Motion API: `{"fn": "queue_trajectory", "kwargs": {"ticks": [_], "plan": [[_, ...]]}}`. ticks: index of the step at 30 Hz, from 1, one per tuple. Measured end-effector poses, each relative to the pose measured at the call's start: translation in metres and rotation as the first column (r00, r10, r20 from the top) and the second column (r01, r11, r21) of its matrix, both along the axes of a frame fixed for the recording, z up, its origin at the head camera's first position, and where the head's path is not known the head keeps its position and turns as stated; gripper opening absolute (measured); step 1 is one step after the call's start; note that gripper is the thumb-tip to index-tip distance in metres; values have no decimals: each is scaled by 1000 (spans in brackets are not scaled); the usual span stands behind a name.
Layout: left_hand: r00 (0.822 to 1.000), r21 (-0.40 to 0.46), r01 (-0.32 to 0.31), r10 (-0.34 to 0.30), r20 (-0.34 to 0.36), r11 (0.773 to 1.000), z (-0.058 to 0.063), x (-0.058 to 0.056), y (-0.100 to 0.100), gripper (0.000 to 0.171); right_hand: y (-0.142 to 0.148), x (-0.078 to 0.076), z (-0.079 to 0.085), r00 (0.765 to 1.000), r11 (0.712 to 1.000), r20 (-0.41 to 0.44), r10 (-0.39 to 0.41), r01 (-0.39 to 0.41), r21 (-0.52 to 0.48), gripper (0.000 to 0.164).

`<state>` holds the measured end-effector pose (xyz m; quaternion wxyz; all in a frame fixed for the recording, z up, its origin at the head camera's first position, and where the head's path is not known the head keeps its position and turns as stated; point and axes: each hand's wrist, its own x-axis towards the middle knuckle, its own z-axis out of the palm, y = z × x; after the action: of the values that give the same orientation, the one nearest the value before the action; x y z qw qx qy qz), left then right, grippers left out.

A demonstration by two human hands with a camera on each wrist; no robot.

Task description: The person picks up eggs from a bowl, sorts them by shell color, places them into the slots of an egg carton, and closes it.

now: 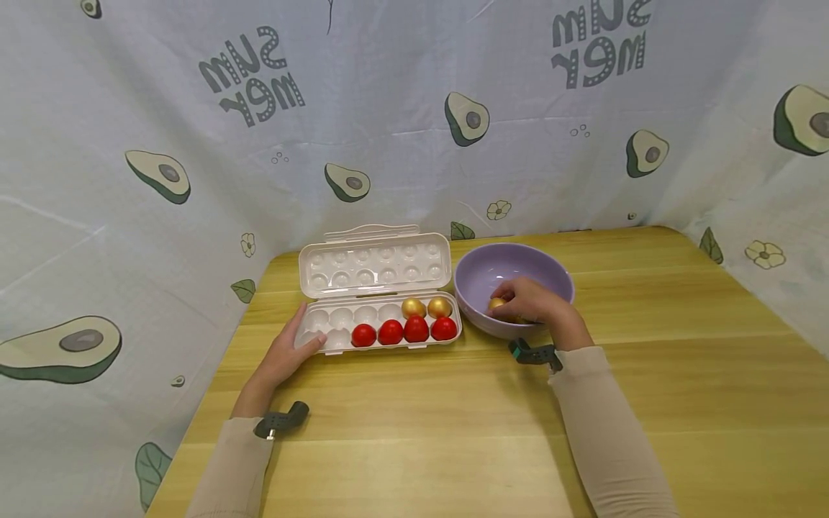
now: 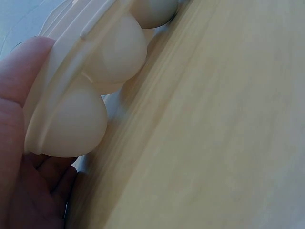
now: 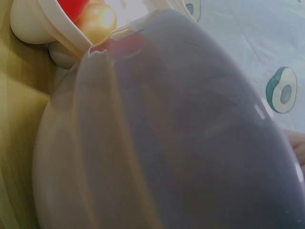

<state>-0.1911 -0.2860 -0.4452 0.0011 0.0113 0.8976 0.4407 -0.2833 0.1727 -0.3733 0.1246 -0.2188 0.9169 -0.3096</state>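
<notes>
A white plastic egg tray lies with its lid folded back. Several red eggs fill the front row's right part, and two gold eggs sit in the back row's right end. My left hand grips the tray's left end, its thumb along the edge in the left wrist view. Inside the purple bowl, my right hand pinches a gold egg. More gold shows beneath that hand, mostly covered. In the right wrist view the bowl's side hides most of the hand.
The bowl stands right beside the tray's right end. Both rest near the back edge of a wooden table. Behind and at the sides hangs a pale curtain printed with avocados.
</notes>
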Motion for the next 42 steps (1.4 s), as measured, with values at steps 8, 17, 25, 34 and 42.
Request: {"fn": "queue_trajectory", "kwargs": {"ticks": [8,17,25,34,42], "plan": [[1000,-4,-2,2,1,1000,2,1,1,89,-1,1,0,1000,1000,-23,-19,19,2,37],[1000,6,-1,1,3,1000,1,1,1,89,1,2,-1,998,997,-35,-46,44,-65,43],[1000,6,-1,1,4,1000,1,0,0,90,2,2,0,998,990,-39,-46,40,-135,44],[1000,18,3,-3,-2,1000,1,0,0,89,3,2,2,997,982,-54,-63,52,-181,45],[1000,16,1,-1,3,1000,1,0,0,89,4,1,0,994,979,-76,-73,57,-195,42]]}}
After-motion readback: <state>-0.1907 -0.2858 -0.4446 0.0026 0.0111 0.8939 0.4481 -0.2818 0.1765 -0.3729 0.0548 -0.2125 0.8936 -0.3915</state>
